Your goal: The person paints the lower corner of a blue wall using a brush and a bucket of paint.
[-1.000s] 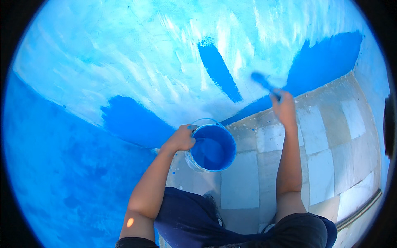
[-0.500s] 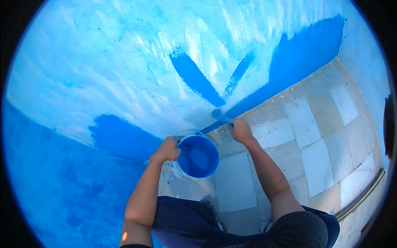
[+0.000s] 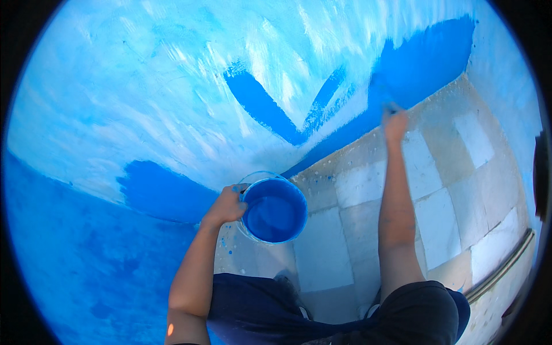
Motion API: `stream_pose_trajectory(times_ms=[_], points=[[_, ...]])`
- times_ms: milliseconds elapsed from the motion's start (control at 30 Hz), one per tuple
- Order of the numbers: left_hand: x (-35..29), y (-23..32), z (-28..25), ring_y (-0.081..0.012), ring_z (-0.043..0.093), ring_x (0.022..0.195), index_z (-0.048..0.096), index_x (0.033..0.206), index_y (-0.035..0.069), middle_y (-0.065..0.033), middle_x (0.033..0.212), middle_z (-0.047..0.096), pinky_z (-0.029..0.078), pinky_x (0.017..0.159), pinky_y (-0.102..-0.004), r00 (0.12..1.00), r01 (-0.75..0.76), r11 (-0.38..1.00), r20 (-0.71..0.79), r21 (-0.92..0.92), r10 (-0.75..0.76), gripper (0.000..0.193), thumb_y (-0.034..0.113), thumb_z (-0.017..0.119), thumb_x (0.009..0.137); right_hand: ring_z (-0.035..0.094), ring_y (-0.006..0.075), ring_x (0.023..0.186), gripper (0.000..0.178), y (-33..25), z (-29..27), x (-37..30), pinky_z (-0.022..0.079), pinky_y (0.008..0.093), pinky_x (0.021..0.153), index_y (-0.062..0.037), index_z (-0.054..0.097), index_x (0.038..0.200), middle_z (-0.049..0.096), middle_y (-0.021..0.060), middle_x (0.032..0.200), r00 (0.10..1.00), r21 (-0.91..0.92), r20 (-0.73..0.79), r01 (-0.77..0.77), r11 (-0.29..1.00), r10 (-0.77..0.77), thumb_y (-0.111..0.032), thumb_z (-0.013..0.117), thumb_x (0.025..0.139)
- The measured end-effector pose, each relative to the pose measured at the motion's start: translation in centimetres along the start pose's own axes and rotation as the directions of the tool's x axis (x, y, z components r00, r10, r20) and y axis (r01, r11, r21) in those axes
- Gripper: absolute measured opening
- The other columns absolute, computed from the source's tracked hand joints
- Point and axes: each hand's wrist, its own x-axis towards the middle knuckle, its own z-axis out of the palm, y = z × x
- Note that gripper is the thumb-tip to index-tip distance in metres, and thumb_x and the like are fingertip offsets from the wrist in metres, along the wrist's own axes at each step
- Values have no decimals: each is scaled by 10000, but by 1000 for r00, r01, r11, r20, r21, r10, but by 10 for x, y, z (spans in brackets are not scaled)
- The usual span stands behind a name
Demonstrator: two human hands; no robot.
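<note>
Head view: left grip (image 3: 230, 204) pinches the bucket (image 3: 299, 198), right grip (image 3: 395, 123) clasps the brush (image 3: 393, 107); likely wall-painting, next needing even strokes.

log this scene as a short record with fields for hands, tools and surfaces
left hand: grips the bucket at its left rim
right hand: holds a paintbrush, blurred
brush contact: cannot tell
bucket contents: blue paint
wall: pale blue streaked white, with darker blue patches, one a V shape
floor: pale and greyish tiles, blue spots left of the bucket
</note>
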Motion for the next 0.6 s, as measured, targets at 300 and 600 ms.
stream_pose_trajectory(times_ms=[300,600], points=[[1,-6,5,-431,646,920,640,1183,-24,-286,1061,662,512,852,-469,998,46,995,33,88,-49,516,65,539,686,634,394,888,171,-11,74,-189,513,492,755,-74,687,975,665,196,893,699,-66,707,215,974,-106,-194,626,869],[5,2,0,-397,633,1029,636,1200,-17,-268,1107,662,496,906,-453,997,72,996,4,59,-72,544,55,566,666,663,295,773,232,68,20,-24,508,381,762,-59,742,988,710,179,910,957,2,288,-29,1000,28,-213,739,814]])
